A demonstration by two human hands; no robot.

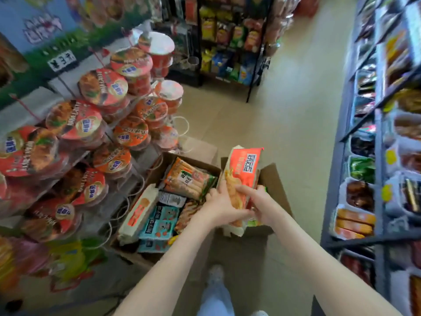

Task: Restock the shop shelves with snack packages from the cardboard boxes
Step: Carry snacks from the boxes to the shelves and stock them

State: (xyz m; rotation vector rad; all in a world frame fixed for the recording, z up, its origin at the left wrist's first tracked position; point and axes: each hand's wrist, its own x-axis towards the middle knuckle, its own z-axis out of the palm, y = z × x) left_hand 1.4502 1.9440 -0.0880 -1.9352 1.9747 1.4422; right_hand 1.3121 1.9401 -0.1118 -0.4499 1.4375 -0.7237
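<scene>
Orange film pack (245,169), lower centre, above the box (274,176). I see left hand (219,205) and right hand (262,207) gripping its lower half. Likely light, crinkly, slippery, crushable inside; best held by the edges, gently.

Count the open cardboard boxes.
2: left box beside the noodle bowls, full of snacks; right box next to it, under the held packet. More may be hidden.

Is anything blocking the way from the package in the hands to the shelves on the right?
Nothing visible does. The left hand and right hand hold the orange snack package above the cardboard box; only bare floor lies between it and the right-hand shelves.
</scene>
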